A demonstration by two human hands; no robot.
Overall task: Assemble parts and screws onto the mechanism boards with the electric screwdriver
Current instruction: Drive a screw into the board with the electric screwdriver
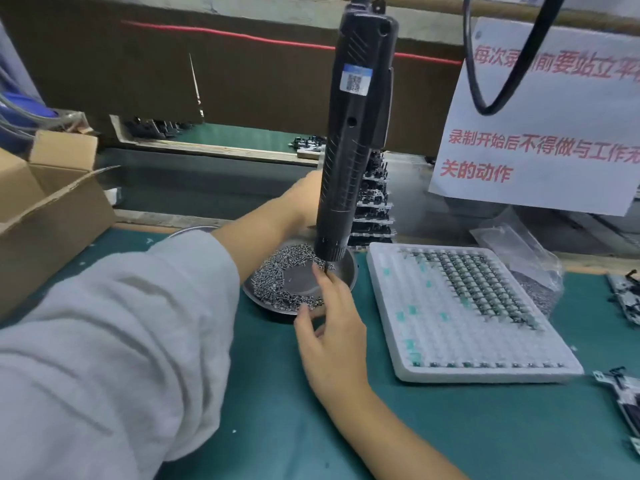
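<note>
A black electric screwdriver (349,161) hangs upright, its bit tip down in a round metal dish (350,274) that holds several small screws (273,275). My right hand (332,334) reaches over the dish's near rim; its straight fingertips touch the bit, and the thumb lies apart by the rim. My left hand (303,199), in a grey sleeve, reaches forward behind the screwdriver body, so its fingers are hidden. A stack of mechanism boards (375,206) stands just behind the screwdriver. More boards (627,299) lie at the right edge.
A white foam tray (485,372) with several small parts sits right of the dish on the green mat. A plastic bag (519,251) lies behind it. An open cardboard box (52,209) stands at left. A paper notice (540,133) and a black cable (502,64) hang at upper right.
</note>
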